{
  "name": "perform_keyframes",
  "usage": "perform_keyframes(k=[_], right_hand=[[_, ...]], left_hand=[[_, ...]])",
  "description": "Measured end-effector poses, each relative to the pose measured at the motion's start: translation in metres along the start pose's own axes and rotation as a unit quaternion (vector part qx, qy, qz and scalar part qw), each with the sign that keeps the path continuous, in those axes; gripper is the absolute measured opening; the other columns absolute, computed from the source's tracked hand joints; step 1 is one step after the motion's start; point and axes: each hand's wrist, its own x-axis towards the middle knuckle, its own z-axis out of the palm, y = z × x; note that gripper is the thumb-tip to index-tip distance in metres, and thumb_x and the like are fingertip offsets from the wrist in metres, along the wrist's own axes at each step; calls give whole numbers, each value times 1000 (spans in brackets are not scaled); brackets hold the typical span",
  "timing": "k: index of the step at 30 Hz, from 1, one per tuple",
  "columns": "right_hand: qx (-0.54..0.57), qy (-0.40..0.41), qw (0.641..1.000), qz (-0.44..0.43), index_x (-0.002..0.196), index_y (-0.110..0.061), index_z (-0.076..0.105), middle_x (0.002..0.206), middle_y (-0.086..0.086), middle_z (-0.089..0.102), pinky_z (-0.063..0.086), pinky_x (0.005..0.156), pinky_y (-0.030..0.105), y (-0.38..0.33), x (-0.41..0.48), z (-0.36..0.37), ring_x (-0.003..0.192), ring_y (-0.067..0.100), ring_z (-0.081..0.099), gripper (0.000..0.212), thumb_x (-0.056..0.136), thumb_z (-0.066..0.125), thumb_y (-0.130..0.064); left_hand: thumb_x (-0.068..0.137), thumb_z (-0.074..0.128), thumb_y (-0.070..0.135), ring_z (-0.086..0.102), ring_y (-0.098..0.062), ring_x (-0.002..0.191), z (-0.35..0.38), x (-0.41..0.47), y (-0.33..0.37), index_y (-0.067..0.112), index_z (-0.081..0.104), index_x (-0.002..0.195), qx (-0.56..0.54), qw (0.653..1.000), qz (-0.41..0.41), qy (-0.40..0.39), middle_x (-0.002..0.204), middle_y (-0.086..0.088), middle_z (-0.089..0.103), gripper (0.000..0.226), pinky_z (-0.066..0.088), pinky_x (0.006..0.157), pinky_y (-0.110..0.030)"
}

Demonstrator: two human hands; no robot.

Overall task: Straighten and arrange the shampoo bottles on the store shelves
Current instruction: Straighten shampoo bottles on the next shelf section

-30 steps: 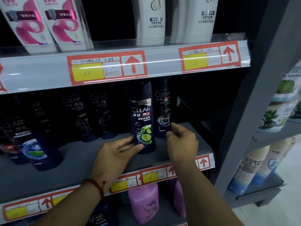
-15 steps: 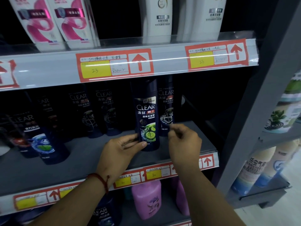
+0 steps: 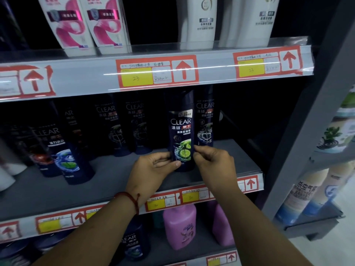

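A dark blue CLEAR shampoo bottle with a lime picture stands upright near the front of the middle shelf. My left hand grips its lower left side, thumb across the front. My right hand pinches its lower right edge with curled fingers. A second dark CLEAR bottle stands just behind it to the right. Two more CLEAR bottles stand further back, and tilted ones lean at the left.
Pink-and-white bottles and white bottles fill the upper shelf. Pink bottles stand on the lower shelf. A grey upright post borders the right, with another shelf unit of spray cans beyond.
My right hand has moved left from the rear bottle onto the lime bottle's lower right edge. My left hand has closed more around the bottle's left side. The view shifted slightly.
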Motion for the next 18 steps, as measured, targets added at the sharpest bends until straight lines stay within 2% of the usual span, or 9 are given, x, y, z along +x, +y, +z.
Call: perform_keyframes(k=[2,4,6,8,12,18], right_hand=[[-44,-16,999,-27,127,-21,68,116,-4,73,51,96,21,0,-3,-3,104,7,66,33,94,63,-19],[-100,-19,993,-57,131,-21,64,121,-4,71,48,93,19,-2,-8,-4,107,8,65,37,95,63,-21],[-140,-3,986,-87,133,-21,62,123,-3,69,51,94,26,-5,-15,-5,109,12,64,40,93,64,-25],[-160,14,980,-116,130,-20,63,121,-3,67,53,92,31,-14,-22,-4,107,12,63,39,92,67,-28],[-171,18,971,-169,121,-20,66,112,-5,66,55,84,34,-34,-38,6,98,11,63,34,88,72,-28],[-129,-34,979,-156,130,-19,61,123,-3,64,51,94,31,-60,-62,42,108,13,61,45,88,73,-29]], left_hand=[[76,83,33,70,-3,100,-3,3,-1,26,73,113,36,999,4,-6,104,11,76,39,54,97,-34],[76,83,36,65,2,105,-8,1,0,25,67,123,91,996,17,-3,114,13,71,50,52,96,-23],[78,81,36,58,5,107,-15,-5,4,24,60,130,131,991,38,2,119,15,64,56,46,91,-9],[80,80,36,55,6,106,-26,-16,8,27,57,132,167,984,58,11,116,18,59,57,40,87,-4],[81,77,43,55,-3,112,-57,-34,10,28,56,133,211,975,54,40,124,11,61,57,42,93,-15],[82,77,40,55,-6,114,-99,-67,-4,22,60,131,200,976,26,82,123,8,62,55,40,94,-15]])
